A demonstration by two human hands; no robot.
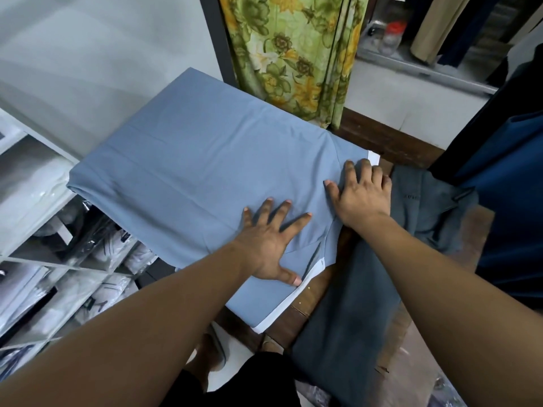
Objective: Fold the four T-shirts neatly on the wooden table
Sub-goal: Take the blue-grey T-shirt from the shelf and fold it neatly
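Observation:
A light blue T-shirt (191, 168) with white sleeve trim lies spread flat over the wooden table (388, 142), its hem end hanging off the left edge. My left hand (271, 248) presses flat on it near the collar, fingers spread. My right hand (360, 195) rests flat with straight fingers on the shoulder and sleeve at the shirt's right side. A grey T-shirt (361, 304) lies rumpled to the right, partly under my right forearm. A dark blue garment (505, 207) hangs at the far right.
White shelves (44, 230) with packaged clothes stand on the left below the table. A green floral curtain (296, 54) hangs behind the table. A clear jar with a red lid (392, 36) sits in the back right. My foot (205, 359) shows below.

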